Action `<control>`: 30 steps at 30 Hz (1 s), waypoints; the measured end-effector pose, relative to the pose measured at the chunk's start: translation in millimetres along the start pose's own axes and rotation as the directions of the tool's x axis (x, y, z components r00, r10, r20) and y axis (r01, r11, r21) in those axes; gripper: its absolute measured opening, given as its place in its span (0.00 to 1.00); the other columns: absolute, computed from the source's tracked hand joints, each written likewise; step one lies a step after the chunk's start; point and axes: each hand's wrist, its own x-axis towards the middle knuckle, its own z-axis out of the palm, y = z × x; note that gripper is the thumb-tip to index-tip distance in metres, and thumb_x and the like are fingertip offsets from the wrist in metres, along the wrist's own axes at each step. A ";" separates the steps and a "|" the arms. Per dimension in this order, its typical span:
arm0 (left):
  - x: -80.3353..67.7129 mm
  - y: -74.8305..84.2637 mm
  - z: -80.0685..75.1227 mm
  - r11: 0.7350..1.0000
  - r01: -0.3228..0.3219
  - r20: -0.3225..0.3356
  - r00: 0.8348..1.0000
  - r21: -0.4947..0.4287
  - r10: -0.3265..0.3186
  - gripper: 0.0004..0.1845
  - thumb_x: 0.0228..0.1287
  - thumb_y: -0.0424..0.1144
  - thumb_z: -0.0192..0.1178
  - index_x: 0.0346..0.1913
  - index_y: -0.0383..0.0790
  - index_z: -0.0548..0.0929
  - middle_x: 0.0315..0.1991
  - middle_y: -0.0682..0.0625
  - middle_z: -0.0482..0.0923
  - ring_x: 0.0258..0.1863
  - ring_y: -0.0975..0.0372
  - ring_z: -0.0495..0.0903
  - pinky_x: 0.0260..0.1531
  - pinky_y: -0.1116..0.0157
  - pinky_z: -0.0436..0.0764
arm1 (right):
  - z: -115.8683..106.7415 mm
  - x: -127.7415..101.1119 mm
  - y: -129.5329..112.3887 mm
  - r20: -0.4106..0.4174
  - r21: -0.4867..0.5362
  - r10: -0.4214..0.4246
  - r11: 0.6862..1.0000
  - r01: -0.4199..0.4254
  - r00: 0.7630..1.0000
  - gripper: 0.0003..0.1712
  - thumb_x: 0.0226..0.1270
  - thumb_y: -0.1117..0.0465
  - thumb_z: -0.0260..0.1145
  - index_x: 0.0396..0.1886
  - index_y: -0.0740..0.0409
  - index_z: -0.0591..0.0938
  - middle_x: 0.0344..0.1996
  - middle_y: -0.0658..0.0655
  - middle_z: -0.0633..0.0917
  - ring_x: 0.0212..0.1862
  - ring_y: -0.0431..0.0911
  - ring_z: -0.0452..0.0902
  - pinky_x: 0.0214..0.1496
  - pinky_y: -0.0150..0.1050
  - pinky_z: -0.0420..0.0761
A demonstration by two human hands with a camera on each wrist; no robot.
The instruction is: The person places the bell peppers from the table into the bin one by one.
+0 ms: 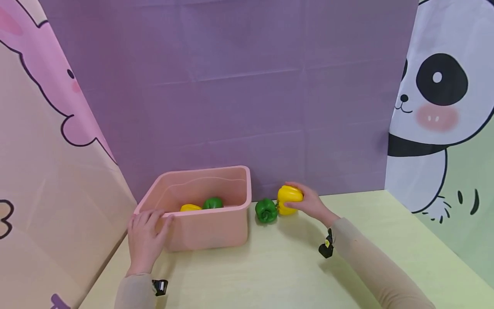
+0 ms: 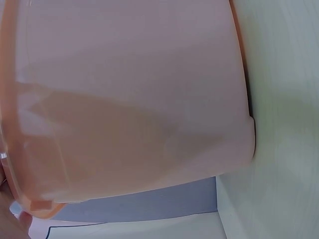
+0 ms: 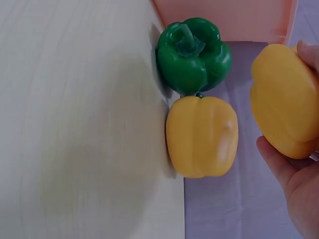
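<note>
On yellow table, left hand against pink bin, right hand around yellow pepper.

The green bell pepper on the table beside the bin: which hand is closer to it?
Right. The right hand grips a yellow bell pepper just right of the green bell pepper. The left hand rests on the pink bin, at its far corner.
</note>
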 end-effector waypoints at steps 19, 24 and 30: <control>0.3 2.6 -0.5 1.000 0.015 -0.004 1.000 0.000 -0.015 0.16 0.60 0.44 0.65 0.45 0.36 0.83 0.43 0.39 0.78 0.49 0.43 0.71 0.62 0.40 0.54 | 0.5 13.1 -21.3 -0.007 -0.020 -0.035 0.999 0.035 0.999 0.40 0.55 0.56 0.75 0.68 0.53 0.71 0.61 0.57 0.76 0.49 0.53 0.77 0.51 0.51 0.78; 0.2 2.7 -0.7 1.000 0.012 -0.007 1.000 0.000 -0.012 0.15 0.60 0.44 0.65 0.44 0.37 0.82 0.42 0.39 0.78 0.49 0.43 0.71 0.62 0.40 0.54 | -0.9 14.8 -24.7 0.005 -0.010 -0.033 0.999 0.033 0.999 0.41 0.56 0.55 0.75 0.69 0.53 0.69 0.61 0.57 0.75 0.50 0.53 0.76 0.53 0.52 0.77; -0.3 1.6 0.0 1.000 0.026 0.010 1.000 0.003 -0.026 0.15 0.61 0.44 0.65 0.45 0.38 0.82 0.43 0.39 0.78 0.50 0.44 0.70 0.63 0.40 0.53 | -4.0 18.1 -28.8 -0.005 -0.005 -0.042 0.999 0.042 0.999 0.41 0.56 0.53 0.75 0.69 0.52 0.70 0.61 0.58 0.75 0.50 0.54 0.77 0.52 0.51 0.78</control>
